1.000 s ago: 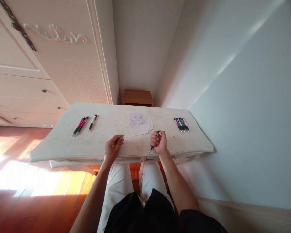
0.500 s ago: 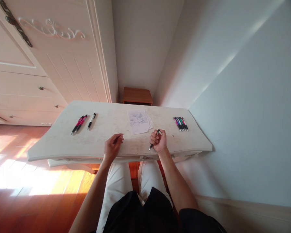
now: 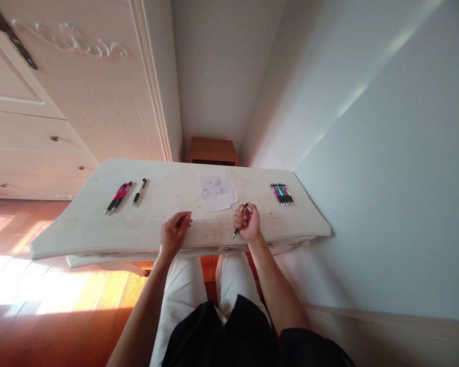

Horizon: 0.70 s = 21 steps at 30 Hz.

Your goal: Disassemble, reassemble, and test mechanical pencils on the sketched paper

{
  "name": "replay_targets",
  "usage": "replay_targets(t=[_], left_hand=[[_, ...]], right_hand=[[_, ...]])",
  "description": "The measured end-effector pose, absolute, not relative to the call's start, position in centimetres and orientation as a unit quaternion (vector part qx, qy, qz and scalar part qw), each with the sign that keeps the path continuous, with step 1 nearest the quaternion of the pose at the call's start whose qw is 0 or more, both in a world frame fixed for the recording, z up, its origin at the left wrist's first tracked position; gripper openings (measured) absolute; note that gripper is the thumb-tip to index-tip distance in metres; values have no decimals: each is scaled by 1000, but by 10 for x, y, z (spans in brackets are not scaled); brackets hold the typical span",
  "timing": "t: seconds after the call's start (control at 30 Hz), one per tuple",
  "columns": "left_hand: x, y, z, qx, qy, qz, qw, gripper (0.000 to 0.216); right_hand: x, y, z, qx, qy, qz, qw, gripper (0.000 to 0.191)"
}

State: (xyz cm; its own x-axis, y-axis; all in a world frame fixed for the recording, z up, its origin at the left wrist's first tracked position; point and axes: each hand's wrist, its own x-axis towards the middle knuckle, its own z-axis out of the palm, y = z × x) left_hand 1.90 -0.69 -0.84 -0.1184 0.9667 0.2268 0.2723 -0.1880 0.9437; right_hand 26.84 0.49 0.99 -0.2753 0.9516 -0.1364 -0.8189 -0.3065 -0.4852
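Observation:
My right hand (image 3: 248, 222) is closed around a pen (image 3: 235, 232) just above the front edge of the white table (image 3: 168, 189). The pen's dark tip points down to the left, and its other end shows above my fist. Left of it, my left hand (image 3: 175, 232) hovers at the front edge with fingers curled in and thumb against them; no object shows in it. Beyond the hands lie sheets of paper (image 3: 215, 192) covered in scribbled writing, the top one overlapping a torn-edged piece.
At the right, several pens (image 3: 282, 194) with coloured barrels lie in a row. Two pink pens (image 3: 118, 198) and a white pen (image 3: 139, 192) lie at the left. A wall (image 3: 386, 178) borders the right side; a wardrobe (image 3: 99, 102) and a wooden box-like stand (image 3: 213, 149) are behind.
The whole view has shifted slightly, so table and pens sit a little further left in the picture. My right hand keeps its grip on the pen; my left hand stays curled.

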Motion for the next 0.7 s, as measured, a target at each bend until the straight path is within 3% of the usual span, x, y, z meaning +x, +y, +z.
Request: replay_targets(t=[0.43, 0.7], left_hand=[[18, -7, -8, 579, 546, 512, 324, 30], [18, -6, -11, 578, 539, 515, 331, 31]], right_hand=[[268, 5, 10, -189, -158, 792, 559, 32], [268, 5, 9, -208, -169, 784, 561, 25]])
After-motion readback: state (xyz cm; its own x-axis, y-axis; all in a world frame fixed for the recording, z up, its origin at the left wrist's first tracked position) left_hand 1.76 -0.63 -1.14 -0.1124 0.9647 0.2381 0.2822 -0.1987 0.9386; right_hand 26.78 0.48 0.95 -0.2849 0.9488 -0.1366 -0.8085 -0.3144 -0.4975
